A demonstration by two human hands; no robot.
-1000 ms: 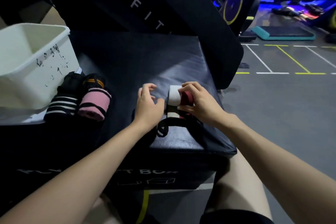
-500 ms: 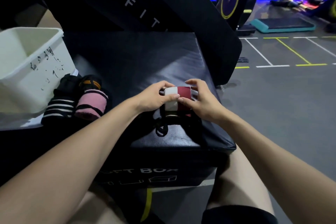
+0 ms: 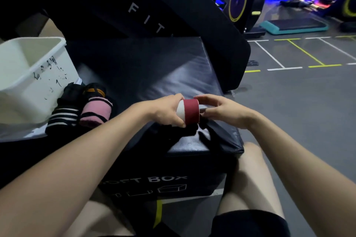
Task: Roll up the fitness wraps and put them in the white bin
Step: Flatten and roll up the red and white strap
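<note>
A red and white fitness wrap [image 3: 189, 110], mostly rolled, is held just above the front of the black soft box [image 3: 154, 75]. My left hand [image 3: 165, 110] grips the roll's white end. My right hand [image 3: 221, 111] pinches its red end, fingers curled at the side. A loose black tail of the wrap [image 3: 183, 132] hangs down onto the box. The white bin [image 3: 28, 75] stands at the left with handwriting on its wall. Rolled wraps lie beside it: a black and white striped one [image 3: 62, 119], a pink one [image 3: 96, 114] and a black and orange one [image 3: 94, 90].
A black padded panel lettered "FIT" [image 3: 154, 5] leans behind the box. To the right is grey gym floor [image 3: 298, 102] with white and yellow lines. An exercise bike [image 3: 242, 0] and a teal step platform [image 3: 294, 26] stand farther back. My bare knees show below the box.
Both hands have lifted the wrap off the box and turned it, so the red band faces up. My left hand moved from the box surface to grip the roll.
</note>
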